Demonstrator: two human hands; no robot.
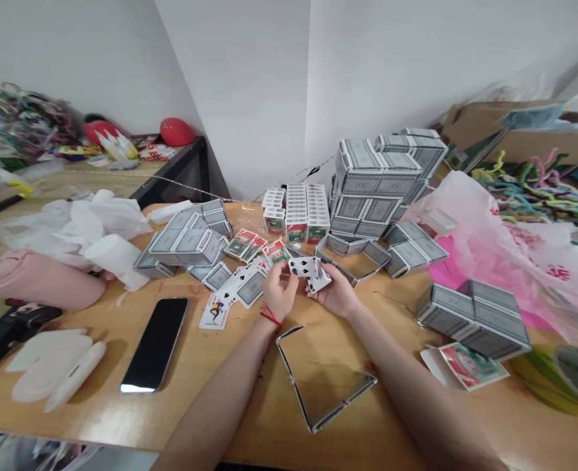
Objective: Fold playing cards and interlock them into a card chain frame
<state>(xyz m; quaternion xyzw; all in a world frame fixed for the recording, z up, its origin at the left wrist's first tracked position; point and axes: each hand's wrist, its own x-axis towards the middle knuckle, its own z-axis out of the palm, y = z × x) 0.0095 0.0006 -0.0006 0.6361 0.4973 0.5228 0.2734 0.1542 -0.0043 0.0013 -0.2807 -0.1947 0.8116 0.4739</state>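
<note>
My left hand [279, 288] pinches the left end of a playing card [304, 267] with black spade pips. On its right side my right hand [336, 292] grips the same card and another playing card [319, 282] set at an angle to it. Between my forearms lies an open frame of joined cards [312, 425], standing on edge. Left of my left hand, loose cards [234, 293] are spread on the table, a joker [216, 313] among them. Just beyond my right hand stands another open card frame [362, 261].
A tall stack of card-built blocks [367, 176] rises behind, beside rows of card boxes [296, 209]. More card blocks stand left [185, 239] and right [475, 314]. A phone [155, 343], a pink roll [40, 281] and yellow-green tape [558, 379] lie around.
</note>
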